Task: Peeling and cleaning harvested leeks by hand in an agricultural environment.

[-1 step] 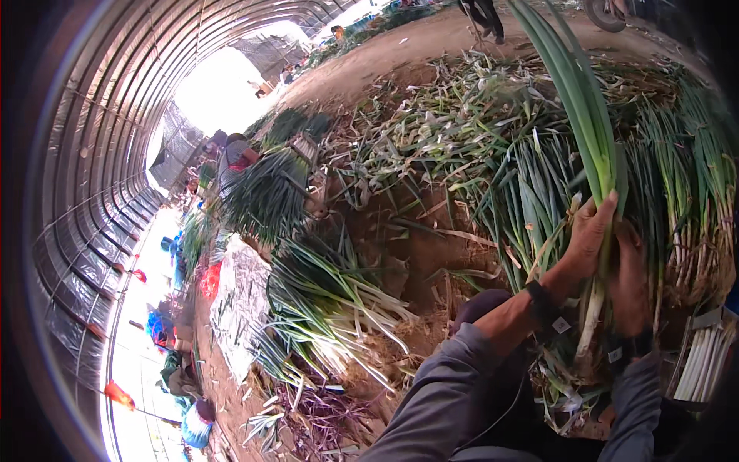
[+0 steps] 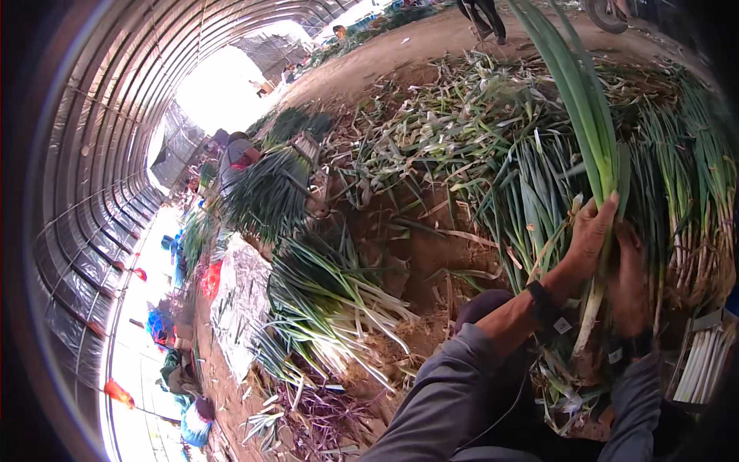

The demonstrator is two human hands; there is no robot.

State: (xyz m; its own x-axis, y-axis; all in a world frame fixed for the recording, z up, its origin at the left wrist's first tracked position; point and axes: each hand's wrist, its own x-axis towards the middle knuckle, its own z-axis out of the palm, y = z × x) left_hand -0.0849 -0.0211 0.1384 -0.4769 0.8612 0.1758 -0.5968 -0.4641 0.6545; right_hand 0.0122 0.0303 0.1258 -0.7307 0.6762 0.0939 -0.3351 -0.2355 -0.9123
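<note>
A long green onion [image 2: 594,146] stands nearly upright in front of me, its broad green leaves reaching to the top edge and its pale stem slanting down between my wrists. My left hand [image 2: 591,239] is closed around it where the leaves meet the stem, thumb pointing up. Just to the right and slightly lower, my right hand [image 2: 630,273] is also closed at the stem, its fingertips partly hidden behind it. Behind my hands, a row of unpeeled green onions [image 2: 539,200] leans with leaves upward.
More onions with rooty ends [image 2: 681,231] stand at the right, near a container of white stalks [image 2: 704,358]. A pile of stripped leaves [image 2: 454,131] spreads beyond. Onions with white stems [image 2: 339,300] lie left, by purplish peelings [image 2: 323,416]. Another person [image 2: 239,158] sits farther off.
The stem's lower end has shifted slightly left. Both hands keep nearly the same place on the green onion. A distant person's legs have moved a little.
</note>
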